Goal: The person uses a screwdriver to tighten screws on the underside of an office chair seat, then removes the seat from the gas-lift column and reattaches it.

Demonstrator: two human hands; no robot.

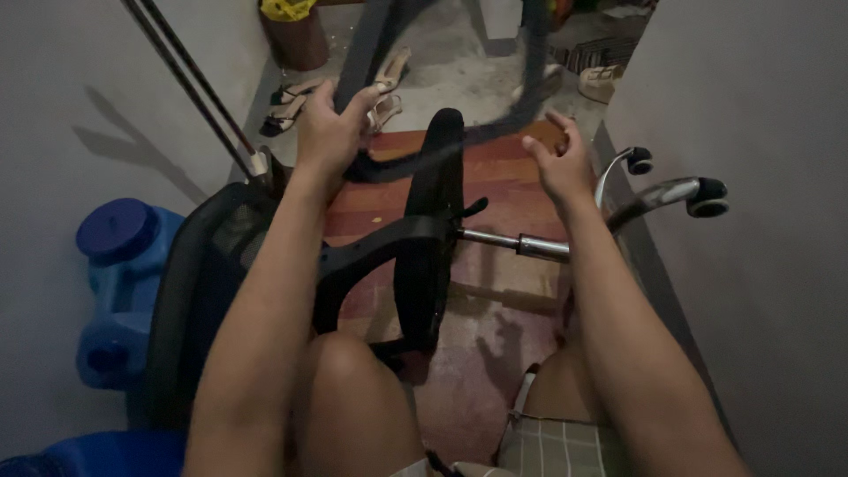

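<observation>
My left hand (329, 131) is closed around one arm of a dark grey U-shaped frame (415, 150), which is blurred and held up in front of me. Beside the frame's other arm, my right hand (558, 161) has its fingers apart and holds nothing; whether it touches the frame I cannot tell. Below them a black office chair lies on its side between my knees. Its seat (430, 238) stands edge-on, and its mesh back (196, 291) is at the left. A metal gas cylinder (517, 242) points right toward the chrome base legs with casters (707, 196).
Grey walls close in on both sides. Blue plastic water jugs (115, 283) stand at the left wall. Two thin black rods (190, 84) lean there. Sandals (291, 99) and a brown pot (299, 40) lie farther ahead on the concrete floor.
</observation>
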